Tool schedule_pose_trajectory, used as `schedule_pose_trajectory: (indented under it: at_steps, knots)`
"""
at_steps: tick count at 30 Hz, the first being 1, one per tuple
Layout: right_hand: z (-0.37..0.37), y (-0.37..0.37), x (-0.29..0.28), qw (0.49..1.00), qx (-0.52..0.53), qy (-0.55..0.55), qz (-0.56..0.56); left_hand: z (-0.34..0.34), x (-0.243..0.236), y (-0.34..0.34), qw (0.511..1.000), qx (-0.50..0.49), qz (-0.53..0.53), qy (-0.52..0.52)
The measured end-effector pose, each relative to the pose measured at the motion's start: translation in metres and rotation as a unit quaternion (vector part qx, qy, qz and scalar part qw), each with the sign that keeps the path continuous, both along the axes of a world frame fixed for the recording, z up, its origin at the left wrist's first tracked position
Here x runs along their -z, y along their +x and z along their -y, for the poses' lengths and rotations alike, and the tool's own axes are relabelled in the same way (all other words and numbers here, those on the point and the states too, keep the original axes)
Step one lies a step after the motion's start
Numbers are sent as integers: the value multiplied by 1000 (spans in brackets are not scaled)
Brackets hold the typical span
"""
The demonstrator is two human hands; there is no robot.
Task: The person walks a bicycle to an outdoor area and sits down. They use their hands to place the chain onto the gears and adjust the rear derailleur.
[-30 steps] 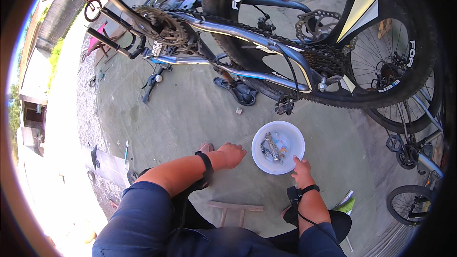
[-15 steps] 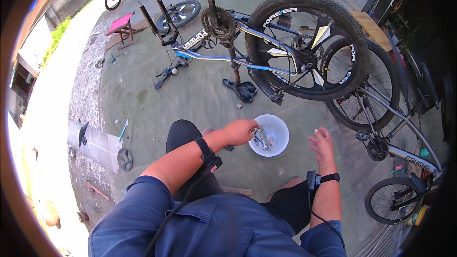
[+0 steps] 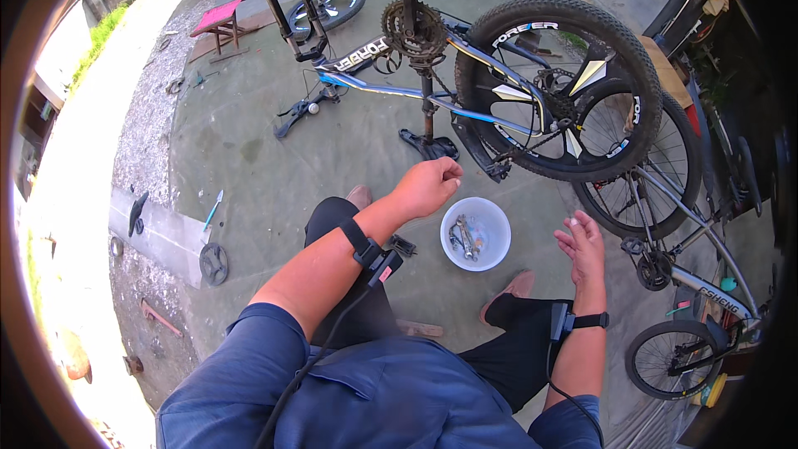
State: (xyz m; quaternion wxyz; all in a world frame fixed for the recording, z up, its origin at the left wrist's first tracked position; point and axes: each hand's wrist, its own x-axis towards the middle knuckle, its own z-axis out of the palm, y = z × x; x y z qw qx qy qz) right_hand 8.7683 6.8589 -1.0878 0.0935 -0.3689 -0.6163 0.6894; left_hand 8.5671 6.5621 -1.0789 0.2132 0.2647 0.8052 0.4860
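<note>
My left hand [image 3: 432, 183] is raised above and left of a white plastic basin [image 3: 490, 241], below the upside-down bike's black saddle [image 3: 424, 143]; its fingers are curled together, and anything between them is hidden. The basin holds silver wrenches and small parts [image 3: 467, 243]. A small black part [image 3: 402, 244] lies left of it. My right hand [image 3: 582, 245] hangs to the right of the basin with its fingers apart, holding nothing.
The blue and silver bike [image 3: 391, 91] with its big wheel [image 3: 623, 66] spans the ground ahead. Another silver bike [image 3: 706, 299] lines the right side. A pink-topped stool [image 3: 220, 17], a detached wheel [image 3: 341, 2] and scattered tools [image 3: 162, 316] lie around.
My left hand went down to the basin and has risen forward away from it. My right hand left the basin's rim and opened to the right of it. The camera view has shifted.
</note>
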Motion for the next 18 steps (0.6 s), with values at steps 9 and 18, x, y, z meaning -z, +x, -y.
schedule_pose_trajectory:
  at_steps: [9,18]
  knots:
    - [6,-174,-37,978,-151,137,-46,-30,30,-152,936,-231,202,173]
    - [45,-362,-91,893,-269,340,-122,-19,53,-233,885,-352,249,177]
